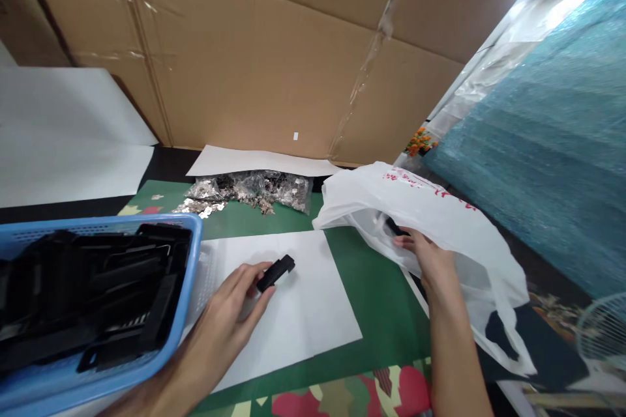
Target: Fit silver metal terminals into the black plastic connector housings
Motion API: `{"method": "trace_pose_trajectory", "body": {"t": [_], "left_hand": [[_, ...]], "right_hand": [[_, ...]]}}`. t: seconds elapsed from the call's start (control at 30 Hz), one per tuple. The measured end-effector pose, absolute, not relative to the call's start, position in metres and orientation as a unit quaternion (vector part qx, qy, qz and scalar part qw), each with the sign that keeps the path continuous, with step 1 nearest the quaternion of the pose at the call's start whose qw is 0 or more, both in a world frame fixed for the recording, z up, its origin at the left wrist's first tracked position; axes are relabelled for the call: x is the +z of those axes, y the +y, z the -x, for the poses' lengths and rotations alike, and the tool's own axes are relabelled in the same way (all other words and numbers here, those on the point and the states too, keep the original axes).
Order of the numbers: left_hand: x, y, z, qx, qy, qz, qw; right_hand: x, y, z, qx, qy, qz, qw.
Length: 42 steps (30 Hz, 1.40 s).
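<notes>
My left hand [232, 306] pinches a small black plastic part [276, 273] between thumb and fingers, held above a white sheet of paper [303, 322]. Inside the mouth of a white plastic bag [440, 199] with red print is my right hand [428, 254]. Its closed fingertips are on another black plastic part [394, 227], which the bag partly shades. To the left stands a blue plastic basket [193, 273], heaped with black plastic parts [112, 273].
Small metal pieces [203, 207] lie loose beside clear bags of metal pieces [288, 190] at the back of the green mat [376, 287]. A tall cardboard wall [274, 71] stands behind. A fan guard [604, 329] is at the right edge.
</notes>
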State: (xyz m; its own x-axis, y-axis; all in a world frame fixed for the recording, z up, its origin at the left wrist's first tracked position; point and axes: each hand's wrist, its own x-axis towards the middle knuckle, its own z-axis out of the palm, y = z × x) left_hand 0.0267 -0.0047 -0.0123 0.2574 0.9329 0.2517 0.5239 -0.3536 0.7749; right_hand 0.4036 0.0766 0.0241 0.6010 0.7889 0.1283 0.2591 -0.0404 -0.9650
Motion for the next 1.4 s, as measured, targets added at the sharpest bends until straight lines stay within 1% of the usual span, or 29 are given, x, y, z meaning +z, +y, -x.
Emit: {"method": "trace_pose_trajectory", "body": {"t": [0.07, 0.1, 0.17, 0.23, 0.27, 0.3, 0.37, 0.43, 0.5, 0.67, 0.77, 0.9, 1.07, 1.4], "left_hand": [[-0.011, -0.005, -0.027, 0.363, 0.495, -0.729, 0.303], [-0.011, -0.006, -0.028, 0.366, 0.495, -0.726, 0.308], [-0.009, -0.006, -0.028, 0.372, 0.492, -0.721, 0.315], [-0.007, -0.006, -0.028, 0.375, 0.483, -0.723, 0.322], [-0.007, -0.006, -0.028, 0.374, 0.476, -0.726, 0.326], [-0.006, -0.006, -0.028, 0.374, 0.467, -0.730, 0.331], [-0.004, -0.006, -0.028, 0.378, 0.443, -0.739, 0.338], [-0.004, -0.008, -0.027, 0.386, 0.415, -0.751, 0.339], [-0.006, -0.011, -0.027, 0.396, 0.376, -0.776, 0.316], [-0.013, -0.017, -0.026, 0.375, 0.263, -0.867, 0.195], [-0.012, -0.017, -0.026, 0.381, 0.275, -0.861, 0.194], [-0.012, -0.015, -0.027, 0.383, 0.323, -0.847, 0.175], [-0.019, -0.016, -0.028, 0.395, 0.346, -0.837, 0.150], [-0.008, -0.008, -0.028, 0.412, 0.370, -0.808, 0.203]], "right_hand": [[0.030, 0.069, -0.387, 0.269, -0.414, 0.686, 0.535], [0.034, 0.065, -0.377, 0.304, -0.444, 0.683, 0.494], [0.040, 0.058, -0.356, 0.387, -0.533, 0.651, 0.376], [0.044, 0.054, -0.334, 0.449, -0.620, 0.591, 0.254], [0.043, 0.053, -0.322, 0.462, -0.654, 0.559, 0.215], [0.042, 0.053, -0.310, 0.461, -0.681, 0.533, 0.199], [0.036, 0.055, -0.287, 0.427, -0.730, 0.496, 0.198], [0.027, 0.060, -0.263, 0.352, -0.779, 0.475, 0.210], [0.018, 0.068, -0.241, 0.274, -0.811, 0.471, 0.213], [0.002, 0.104, -0.192, 0.167, -0.810, 0.512, 0.233], [-0.003, 0.132, -0.172, 0.122, -0.781, 0.562, 0.243], [-0.007, 0.155, -0.163, 0.102, -0.769, 0.583, 0.240], [-0.007, 0.154, -0.172, 0.092, -0.775, 0.571, 0.253], [-0.008, 0.147, -0.189, 0.096, -0.792, 0.507, 0.326]]}}
